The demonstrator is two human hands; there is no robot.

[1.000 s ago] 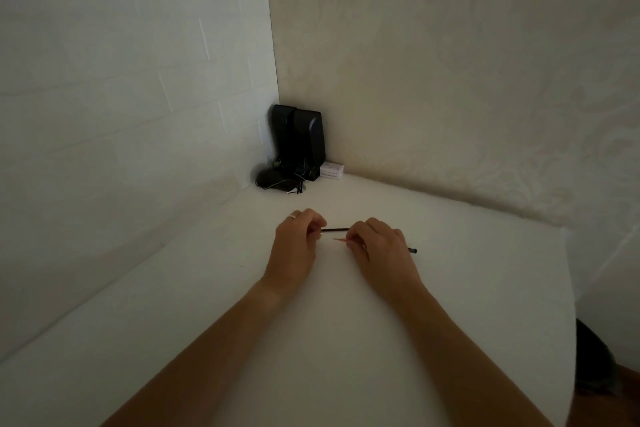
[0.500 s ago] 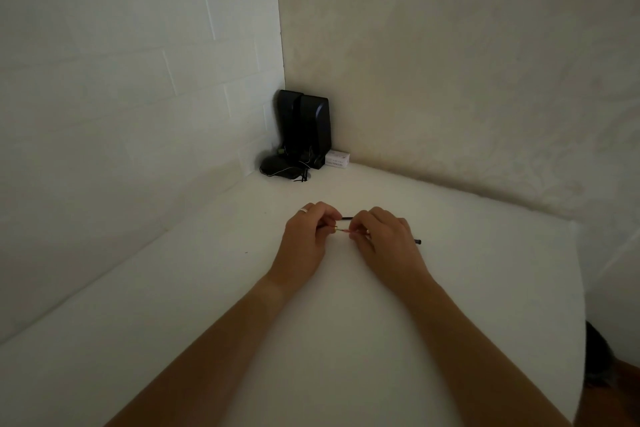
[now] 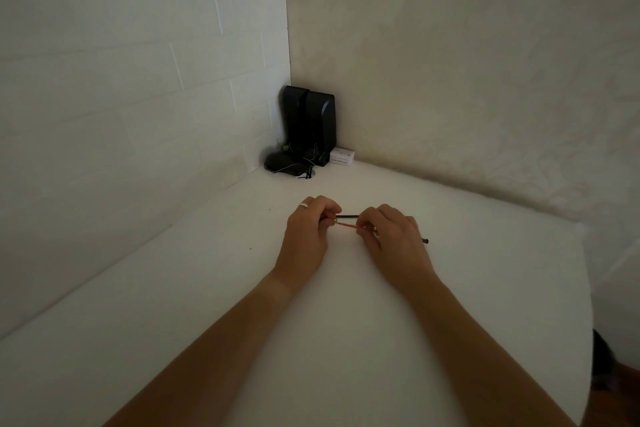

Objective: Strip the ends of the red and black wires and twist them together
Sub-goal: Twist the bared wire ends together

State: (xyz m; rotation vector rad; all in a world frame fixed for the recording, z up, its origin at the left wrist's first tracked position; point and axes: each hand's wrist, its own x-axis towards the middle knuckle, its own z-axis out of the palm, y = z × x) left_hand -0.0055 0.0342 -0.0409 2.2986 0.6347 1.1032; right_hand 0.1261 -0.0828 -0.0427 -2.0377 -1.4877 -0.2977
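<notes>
A short black wire (image 3: 347, 216) and a short red wire (image 3: 348, 226) run side by side between my two hands, just above the white table (image 3: 242, 288). My left hand (image 3: 306, 232), with a ring on one finger, pinches the wires' left ends, where a bit of bare metal shows. My right hand (image 3: 394, 239) grips both wires further right. The black wire's far end (image 3: 425, 241) sticks out past my right hand. The parts of the wires inside my fingers are hidden.
Two black speakers (image 3: 311, 125) stand in the far corner with a bundle of dark cable (image 3: 284, 163) and a small white box (image 3: 342, 157) beside them. Walls close off the left and back. The table's rounded edge (image 3: 585, 288) runs along the right.
My hands came close together half a second ago and have since drawn slightly apart, so more of the red and black wires shows between them. The view has shifted a little.
</notes>
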